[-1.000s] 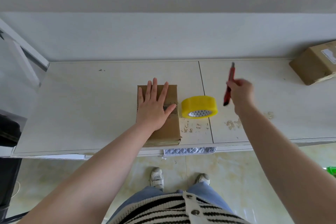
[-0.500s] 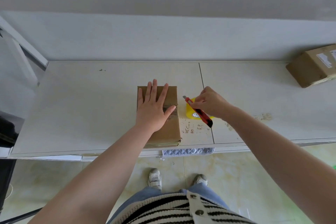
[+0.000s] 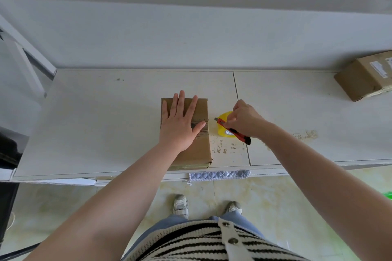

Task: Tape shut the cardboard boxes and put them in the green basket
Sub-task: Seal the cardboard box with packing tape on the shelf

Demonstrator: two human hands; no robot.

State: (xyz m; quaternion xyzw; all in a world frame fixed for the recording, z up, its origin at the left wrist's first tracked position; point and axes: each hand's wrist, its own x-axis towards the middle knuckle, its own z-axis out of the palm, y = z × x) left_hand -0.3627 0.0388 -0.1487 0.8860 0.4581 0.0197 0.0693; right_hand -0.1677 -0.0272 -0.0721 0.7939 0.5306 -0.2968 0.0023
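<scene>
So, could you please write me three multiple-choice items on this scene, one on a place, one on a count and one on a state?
1. Where is the yellow tape roll?
A. on top of the box
B. on the table to the right of the near box
C. on the floor

2. How many cardboard boxes are on the table?
A. one
B. two
C. four

3. What is the left hand doing?
A. lying flat on the near box
B. gripping the knife
C. hanging at the side

Answers: 1 B, it sits beside the box under the right hand; 2 B, the near one and a far box; 3 A, fingers spread; the right holds the red knife.
</scene>
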